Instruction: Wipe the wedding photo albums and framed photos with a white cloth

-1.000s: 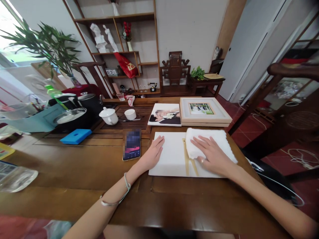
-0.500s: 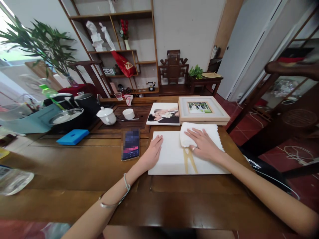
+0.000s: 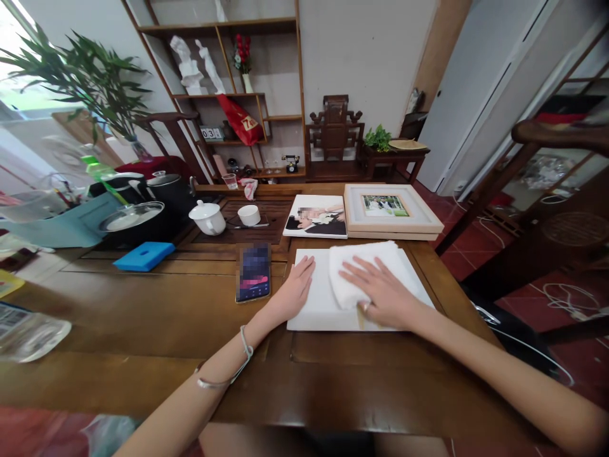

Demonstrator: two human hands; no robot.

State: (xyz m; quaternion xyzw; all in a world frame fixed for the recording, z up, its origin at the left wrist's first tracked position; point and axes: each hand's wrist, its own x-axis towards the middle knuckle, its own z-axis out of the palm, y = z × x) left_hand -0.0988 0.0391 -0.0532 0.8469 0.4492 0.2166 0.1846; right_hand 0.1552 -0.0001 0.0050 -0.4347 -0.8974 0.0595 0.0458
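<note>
A white flat panel point(image 3: 318, 311) lies on the wooden table, with a tan mark near its front edge that is now mostly covered. My left hand point(image 3: 294, 293) rests flat on the panel's left side, fingers stretched out. On top of a folded white towel point(image 3: 346, 287) my right hand point(image 3: 380, 287) presses down, its fingers spread and its ringed thumb at the towel's near edge. The towel lies on the panel's middle.
Behind the panel are a photo print point(image 3: 316, 217) and a framed photo point(image 3: 392, 209). A phone point(image 3: 254, 273) lies to the left. Further left are a lidded white cup point(image 3: 207, 218), a small white cup point(image 3: 248, 215), a blue block point(image 3: 144, 256) and a black pan point(image 3: 130, 225).
My right hand has slid the towel left and toward me across the panel, covering much of the tan mark. My left hand stays in place on the panel.
</note>
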